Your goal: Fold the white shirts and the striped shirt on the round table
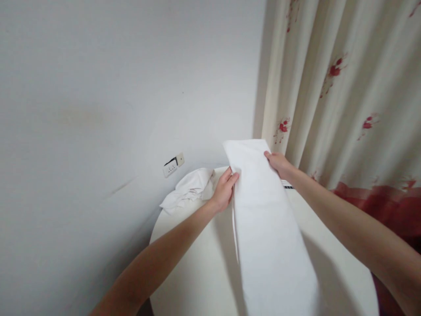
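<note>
A long white folded cloth [269,228] stretches from the far side of the table toward me, its far end lifted. My left hand [225,188] grips its left edge, thumb on top and fingers underneath. Opposite, my right hand [278,162] pinches the right edge close to the far end, with its fingers mostly hidden behind the fabric. Layers show along the cloth's left side. Its near end runs out of the bottom of the view.
A crumpled white cloth [192,186] lies at the back left of the round white table [190,250]. Behind it, a socket [170,168] is set in the pale wall [131,87]. A flowered curtain [329,87] hangs at the right. Something with dark stripes [288,187] shows by my right wrist.
</note>
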`<state>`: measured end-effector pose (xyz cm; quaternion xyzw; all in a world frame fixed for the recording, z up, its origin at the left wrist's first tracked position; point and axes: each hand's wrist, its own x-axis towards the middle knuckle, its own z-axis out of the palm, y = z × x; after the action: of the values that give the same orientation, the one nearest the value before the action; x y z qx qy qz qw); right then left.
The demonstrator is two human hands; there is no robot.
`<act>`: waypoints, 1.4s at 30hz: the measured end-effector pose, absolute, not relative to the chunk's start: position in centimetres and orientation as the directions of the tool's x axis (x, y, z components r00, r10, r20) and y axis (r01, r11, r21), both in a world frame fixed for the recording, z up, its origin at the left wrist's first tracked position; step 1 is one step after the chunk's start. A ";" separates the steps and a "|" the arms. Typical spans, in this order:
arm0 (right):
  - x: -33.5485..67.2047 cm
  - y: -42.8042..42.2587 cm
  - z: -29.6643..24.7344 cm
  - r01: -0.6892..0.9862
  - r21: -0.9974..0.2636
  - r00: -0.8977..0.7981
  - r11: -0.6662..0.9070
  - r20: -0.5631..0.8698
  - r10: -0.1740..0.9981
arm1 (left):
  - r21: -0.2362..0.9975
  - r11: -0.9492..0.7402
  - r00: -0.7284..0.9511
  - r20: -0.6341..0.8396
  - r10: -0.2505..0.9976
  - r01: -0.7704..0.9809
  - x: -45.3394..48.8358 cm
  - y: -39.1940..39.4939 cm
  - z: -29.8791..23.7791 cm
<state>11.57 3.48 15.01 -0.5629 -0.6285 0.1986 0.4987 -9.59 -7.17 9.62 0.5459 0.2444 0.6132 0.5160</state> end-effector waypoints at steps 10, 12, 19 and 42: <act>2.7 -9.1 8.8 0.335 -0.875 -0.423 0.350 0.192 0.886 | 0.914 -0.391 -0.128 0.377 0.917 -0.105 -10.4 -5.2 7.3; 2.2 -9.9 8.4 0.222 -0.937 -0.442 0.270 0.150 0.884 | 0.912 -0.394 -0.093 0.385 0.918 -0.117 -10.1 -5.6 7.3; 4.5 -8.0 8.1 0.075 -0.996 -0.276 -0.048 -0.067 0.959 | 0.918 -0.368 -0.012 0.371 0.929 -0.144 -12.0 -6.3 8.6; 4.7 -7.1 2.0 0.912 -0.287 -0.279 0.292 0.084 0.957 | 0.548 -0.302 0.214 0.219 0.952 0.780 -21.3 -2.5 5.5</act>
<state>4.70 -7.09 1.96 -0.5880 -0.7946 0.0917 0.1205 -21.35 -2.49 5.50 0.7621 0.5683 0.2645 0.1622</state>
